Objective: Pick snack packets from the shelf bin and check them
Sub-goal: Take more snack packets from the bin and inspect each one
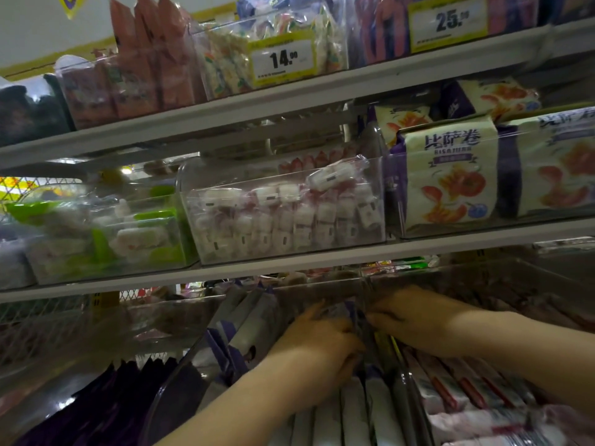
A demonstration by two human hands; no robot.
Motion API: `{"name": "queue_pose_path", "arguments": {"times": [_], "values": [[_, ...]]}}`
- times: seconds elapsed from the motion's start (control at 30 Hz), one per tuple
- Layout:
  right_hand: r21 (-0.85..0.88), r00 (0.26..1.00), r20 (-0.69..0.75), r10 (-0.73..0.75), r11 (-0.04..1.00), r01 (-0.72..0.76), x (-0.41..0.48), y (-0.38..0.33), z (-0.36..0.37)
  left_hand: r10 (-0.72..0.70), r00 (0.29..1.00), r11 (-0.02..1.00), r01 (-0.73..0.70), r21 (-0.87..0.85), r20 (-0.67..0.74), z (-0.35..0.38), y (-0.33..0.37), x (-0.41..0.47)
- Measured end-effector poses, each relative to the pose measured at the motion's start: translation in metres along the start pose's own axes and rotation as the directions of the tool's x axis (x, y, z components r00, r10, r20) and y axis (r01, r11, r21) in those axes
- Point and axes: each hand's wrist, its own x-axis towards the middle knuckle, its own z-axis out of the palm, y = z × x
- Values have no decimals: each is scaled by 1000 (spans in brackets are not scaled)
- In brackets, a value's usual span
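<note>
- Snack packets (354,410), white with purple ends, stand on edge in a tight row in the clear shelf bin (180,391) on the lowest shelf in view, beneath both forearms.
- Left hand (317,342) reaches into the row; its fingers (310,317) curl over the top of one purple packet (343,312) and grip it.
- Right hand (415,318) meets that packet from the other side, at the bin's divider. Its fingertips are hidden, so I cannot tell whether they pinch or only steady.
- Risk: the row is packed tight, so lifting one packet may drag its neighbours up or tip them over the front wall.
- Risk: red-striped packs (450,391) lie just beside, so a packet could drop on the wrong side of the divider.
- Risk: dim light may make small print hard to check.
- Readable: yellow-framed price tags "14" (282,57) and "25" (449,19); cream-and-purple bags (447,175) marked "比萨卷".
</note>
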Motion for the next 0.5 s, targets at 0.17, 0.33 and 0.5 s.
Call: {"name": "queue_pose_path", "arguments": {"times": [0.17, 0.33, 0.5], "values": [[32, 999, -25, -23, 999, 24, 1, 4, 4, 74, 997, 996, -75, -40, -35, -2, 6, 14], [41, 1000, -25, -19, 999, 20, -1, 6, 6, -68, 985, 998, 68, 0, 159, 7, 4, 28], [35, 999, -21, -34, 999, 35, 1, 6, 7, -52, 982, 997, 41, 63, 180, 15, 5, 35]]}}
